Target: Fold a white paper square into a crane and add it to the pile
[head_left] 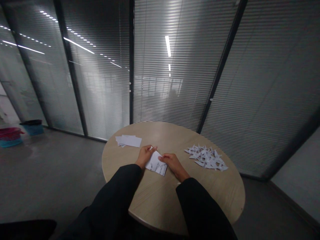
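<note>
A marked paper sheet (156, 163) is touched near its far corner by the left hand (144, 156) and the right hand (172, 165), both curled inward; whether it is pinched or only pressed cannot be told. It lies on a round wood-topped table (160, 206) and is judged light and limp, best taken by its edges. A loose paper stack (128, 140) is placed beyond; folded paper cranes (206, 157) are heaped to the right.

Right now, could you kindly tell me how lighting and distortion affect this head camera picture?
Head view: ceiling lights glare as streaks on the blinds; the left hand and right hand are dim but fairly sharp; the wide lens tilts the partition frames.
</note>
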### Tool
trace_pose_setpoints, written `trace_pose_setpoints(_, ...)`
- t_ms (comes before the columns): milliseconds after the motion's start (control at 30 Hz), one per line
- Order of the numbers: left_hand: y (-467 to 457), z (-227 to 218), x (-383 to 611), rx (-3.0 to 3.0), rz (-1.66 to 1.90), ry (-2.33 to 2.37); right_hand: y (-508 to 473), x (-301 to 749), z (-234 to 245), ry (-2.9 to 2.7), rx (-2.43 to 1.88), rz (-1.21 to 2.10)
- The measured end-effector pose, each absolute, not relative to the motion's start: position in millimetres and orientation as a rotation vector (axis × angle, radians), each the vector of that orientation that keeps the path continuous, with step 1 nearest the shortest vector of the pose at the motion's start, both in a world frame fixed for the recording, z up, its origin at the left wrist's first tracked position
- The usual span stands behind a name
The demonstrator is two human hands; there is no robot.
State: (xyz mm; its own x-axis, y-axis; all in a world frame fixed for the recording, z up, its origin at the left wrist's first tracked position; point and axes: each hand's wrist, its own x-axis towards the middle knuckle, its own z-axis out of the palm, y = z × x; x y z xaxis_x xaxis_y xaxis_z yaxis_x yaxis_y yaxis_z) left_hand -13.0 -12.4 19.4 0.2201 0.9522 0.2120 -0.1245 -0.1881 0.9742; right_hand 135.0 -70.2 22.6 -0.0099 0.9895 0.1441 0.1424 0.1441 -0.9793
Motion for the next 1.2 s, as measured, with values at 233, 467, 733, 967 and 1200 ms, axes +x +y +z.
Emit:
trace_pose_setpoints(233,-14.3,23.5,-12.3,1.318,1.137,0.806,-66.9,138.5,17.8,-1.368,-1.243,0.975)
trace_pose_setpoints(467,-16.1,24.5,-14.1,1.307,1.094,0.784,-59.4,137.6,10.2,-1.370,-1.219,0.972)
trace_pose_setpoints(733,-16.1,25.5,-11.6,1.428,1.121,0.813,-56.5,137.9,6.1,-1.430,-1.193,0.831)
trace_pose_setpoints(967,-20.9,25.5,-12.0,1.347,1.133,0.762,-57.1,142.7,10.1,-1.472,-1.173,0.790)
trace_pose_setpoints(1200,-16.5,22.3,-13.2,1.176,1.146,0.717,-56.2,141.6,9.2,-1.394,-1.160,0.829)
